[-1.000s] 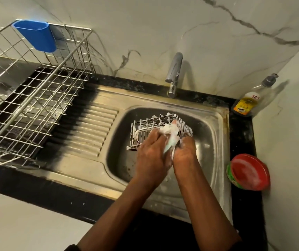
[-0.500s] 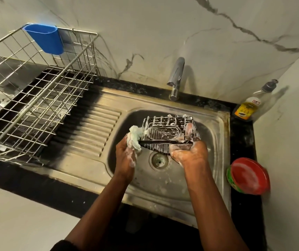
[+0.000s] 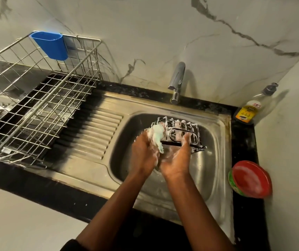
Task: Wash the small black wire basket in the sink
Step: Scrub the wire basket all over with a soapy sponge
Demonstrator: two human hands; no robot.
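Right, the basket [image 3: 181, 131] is being held up over the bowl of the sink [image 3: 217, 160], toward its far side, and it is tilting, with white foam clinging along nearly every wire. The right hand [image 3: 177, 158] is cupping it from underneath, fingers curling up round the black bottom rail and gripping it, the thumb reaching up against the side wires. The left hand [image 3: 145, 153] is clutching a pale, soapy sponge [image 3: 157, 134], fingers wrapping round it, and is pressing it against the end of the basket that is facing the sink's draining board [image 3: 94, 134]. Both hands are working close together over the middle of the sink, the heels of the palms almost touching, and suds are coating the fingers of each.

Behind the sink, the tap [image 3: 176, 82] is standing at the far edge, its spout pointing down toward the bowl. At the sink's far right corner a soap bottle [image 3: 250, 111] is standing on the black counter, tucked against the wall. Just right of the sink a red-lidded tub [image 3: 252, 178] is lying tilted, foam smearing its lid. Left of the sink, beyond the ribbed draining board, a wire rack [image 3: 36, 105] is sitting, and a blue cup [image 3: 50, 45] is hanging on its far rim.
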